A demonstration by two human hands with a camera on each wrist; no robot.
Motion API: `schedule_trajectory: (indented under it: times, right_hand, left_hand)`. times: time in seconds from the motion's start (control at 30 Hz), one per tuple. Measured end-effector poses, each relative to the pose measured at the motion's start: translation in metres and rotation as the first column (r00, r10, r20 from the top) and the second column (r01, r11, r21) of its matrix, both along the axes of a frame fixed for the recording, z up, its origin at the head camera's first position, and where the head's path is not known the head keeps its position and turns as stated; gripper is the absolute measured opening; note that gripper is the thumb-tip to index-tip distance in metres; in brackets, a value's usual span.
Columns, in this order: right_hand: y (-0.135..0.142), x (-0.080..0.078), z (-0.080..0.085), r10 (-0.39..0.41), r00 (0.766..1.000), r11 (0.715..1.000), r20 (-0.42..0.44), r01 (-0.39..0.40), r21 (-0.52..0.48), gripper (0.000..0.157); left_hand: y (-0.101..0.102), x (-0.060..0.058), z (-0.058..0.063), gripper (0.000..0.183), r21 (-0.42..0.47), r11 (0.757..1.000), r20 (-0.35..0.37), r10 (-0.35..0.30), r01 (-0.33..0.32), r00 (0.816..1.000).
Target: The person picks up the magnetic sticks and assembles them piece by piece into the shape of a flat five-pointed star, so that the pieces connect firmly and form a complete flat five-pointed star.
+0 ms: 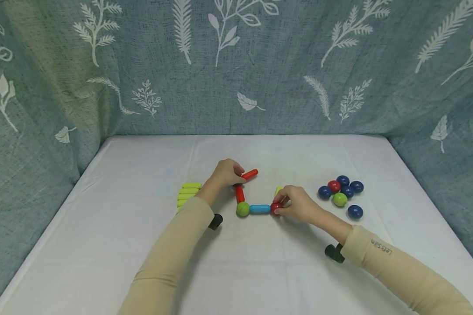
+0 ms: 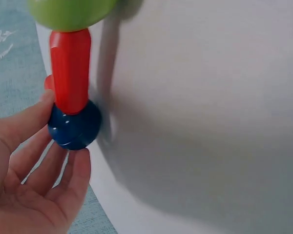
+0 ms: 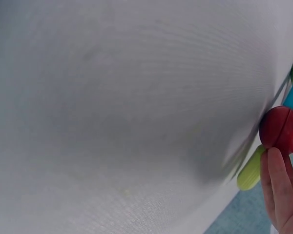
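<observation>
My left hand (image 1: 225,173) pinches a dark blue ball (image 2: 74,130) between thumb and fingers; the head view mostly hides this ball. One red rod (image 1: 240,194) links it to a green ball (image 1: 242,209), and a second red rod (image 1: 250,174) sticks out from it to the far right. From the green ball a light blue ridged rod (image 1: 260,209) runs right to a red ball (image 1: 275,208). My right hand (image 1: 299,204) grips that red ball with its fingertips. A yellow-green rod (image 3: 250,170) extends from the red ball, partly behind my hand in the head view.
Several yellow-green rods (image 1: 189,191) lie in a stack left of my left forearm, which partly covers them. To the right sit several loose dark blue balls (image 1: 355,212), a red ball (image 1: 333,186) and a green ball (image 1: 340,200). A patterned curtain hangs behind the white table (image 1: 236,271).
</observation>
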State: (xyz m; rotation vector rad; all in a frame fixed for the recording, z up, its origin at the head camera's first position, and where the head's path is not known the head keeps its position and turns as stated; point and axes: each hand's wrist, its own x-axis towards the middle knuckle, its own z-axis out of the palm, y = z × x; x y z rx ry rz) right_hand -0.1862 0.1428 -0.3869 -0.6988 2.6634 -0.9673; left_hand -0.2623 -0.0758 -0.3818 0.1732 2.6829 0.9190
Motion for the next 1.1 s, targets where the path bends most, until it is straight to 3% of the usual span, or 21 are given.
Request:
schedule_trajectory:
  times: [0.33, 0.5, 0.63, 0.8, 1.1]
  right_hand:
    - [0.007, -0.001, 0.000, 0.012, 1.000, 1.000, 0.011, -0.011, -0.026, 0.018]
    - [0.020, -0.003, 0.006, -0.028, 0.999, 0.998, -0.039, 0.026, -0.051, 0.021]
    - [0.041, -0.007, 0.015, -0.074, 0.994, 0.993, -0.085, 0.066, -0.096, 0.023]
    - [0.076, -0.013, 0.023, -0.130, 0.988, 0.985, -0.082, 0.119, -0.128, 0.026]
    - [0.131, -0.022, 0.020, -0.211, 0.977, 0.963, -0.034, 0.202, -0.180, 0.034]
  left_hand:
    - [-0.002, 0.011, -0.001, 0.024, 0.031, 0.998, -0.067, 0.049, -0.047, 0.997]
    - [-0.003, 0.014, 0.000, 0.024, 0.030, 0.998, -0.084, 0.057, -0.054, 0.995]
    - [-0.004, 0.015, -0.001, 0.025, 0.025, 0.998, -0.098, 0.060, -0.058, 0.993]
    - [-0.004, 0.015, -0.002, 0.025, 0.011, 0.998, -0.108, 0.068, -0.067, 0.992]
    - [-0.003, 0.015, -0.003, 0.025, 0.002, 0.997, -0.106, 0.080, -0.081, 0.991]
